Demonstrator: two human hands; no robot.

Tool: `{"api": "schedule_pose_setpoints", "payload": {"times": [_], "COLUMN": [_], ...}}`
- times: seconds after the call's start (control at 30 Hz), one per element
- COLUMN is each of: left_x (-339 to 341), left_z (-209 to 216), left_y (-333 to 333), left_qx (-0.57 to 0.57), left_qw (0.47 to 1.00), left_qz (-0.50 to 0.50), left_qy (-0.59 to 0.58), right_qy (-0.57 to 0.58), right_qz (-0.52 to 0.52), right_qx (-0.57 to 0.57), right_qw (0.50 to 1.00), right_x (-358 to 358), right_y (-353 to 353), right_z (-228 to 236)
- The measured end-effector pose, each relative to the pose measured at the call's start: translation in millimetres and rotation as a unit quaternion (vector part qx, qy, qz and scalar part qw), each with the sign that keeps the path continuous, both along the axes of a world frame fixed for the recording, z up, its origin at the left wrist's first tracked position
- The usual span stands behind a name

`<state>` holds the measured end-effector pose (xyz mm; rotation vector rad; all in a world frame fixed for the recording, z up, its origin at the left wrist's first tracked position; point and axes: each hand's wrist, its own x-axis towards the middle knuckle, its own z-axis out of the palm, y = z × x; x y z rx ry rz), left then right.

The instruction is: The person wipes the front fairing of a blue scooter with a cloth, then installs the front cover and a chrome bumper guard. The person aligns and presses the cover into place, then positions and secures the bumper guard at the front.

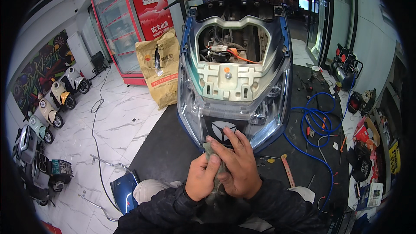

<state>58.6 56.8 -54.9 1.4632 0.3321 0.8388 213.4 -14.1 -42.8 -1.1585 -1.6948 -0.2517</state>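
My left hand (199, 177) is closed around a crumpled grey-green rag (211, 150) in front of me. Against the rag's other side lies my right hand (241, 169), its fingers stretched out and slightly apart, its thumb bent inward. Part of the rag is hidden between the palms. Just beyond my fingertips stands the front of a blue vehicle (197, 123) with clear headlight covers and a dark badge (224, 131). Above the badge, an opening in its pale inner panel (208, 71) shows wiring and an orange cable (242, 57).
A blue air hose (303, 112) lies coiled on the dark mat (158, 147), near a red-handled tool. A brown paper sack (158, 71) leans beside the vehicle. At lower left lies a blue part with metal rails (123, 190). Several scooters (56, 91) line the left; a compressor (346, 71) stands right.
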Motion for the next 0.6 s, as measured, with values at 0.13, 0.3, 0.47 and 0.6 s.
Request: {"api": "schedule_pose_setpoints", "payload": {"times": [0.13, 0.3, 0.47, 0.6], "left_x": [-1.6, 1.0, 4.3, 16.1], "left_z": [4.9, 18.6, 56.7, 116.4], "left_y": [8.8, 30.3, 73.9, 131.0], "left_qx": [0.032, 0.117, 0.283, 0.467], "left_qw": [0.998, 0.987, 0.928, 0.808], "left_qz": [0.059, 0.106, 0.210, 0.264], "left_qy": [0.012, 0.030, 0.118, 0.245], "right_qy": [-0.001, -0.008, -0.007, 0.043], "right_qz": [0.036, 0.044, -0.006, -0.016], "right_qx": [0.008, -0.015, -0.016, -0.010], "right_qw": [0.999, 0.999, 1.000, 0.999], "right_x": [5.9, 14.3, 18.5, 25.7], "right_y": [2.6, 4.7, -0.5, -18.5], "right_z": [0.5, 5.6, 7.1, -2.9]}}
